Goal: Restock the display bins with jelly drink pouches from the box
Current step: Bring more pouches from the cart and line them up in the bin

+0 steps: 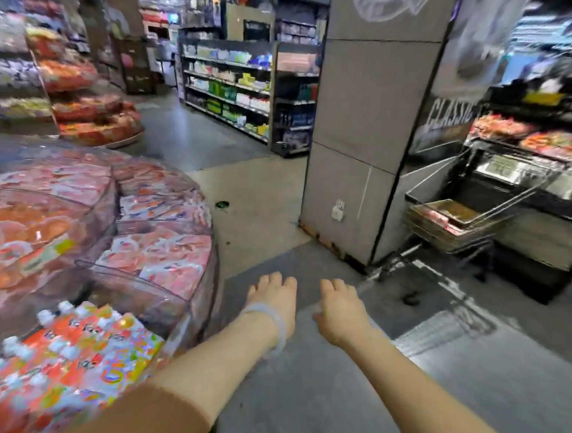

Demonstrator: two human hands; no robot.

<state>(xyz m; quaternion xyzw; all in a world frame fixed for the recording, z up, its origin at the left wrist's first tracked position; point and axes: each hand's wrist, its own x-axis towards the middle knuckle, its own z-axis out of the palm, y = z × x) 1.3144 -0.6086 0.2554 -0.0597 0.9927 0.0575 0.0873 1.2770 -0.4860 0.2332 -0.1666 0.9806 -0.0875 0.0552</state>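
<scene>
Many jelly drink pouches (69, 347), spouts up-left, hands empty

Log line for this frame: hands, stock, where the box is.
left hand: empty, over floor | right hand: empty, over floor | pouches: in display bins at left | box: not identifiable | view: blurred

This is a big food shop. Long shelves (227, 89) full of packs and bottles stand at the back. Round clear bins (163, 229) on the left hold pink snack packs. A wire shopping cart (472, 211) stands by a grey pillar (367, 121), near more food.
</scene>
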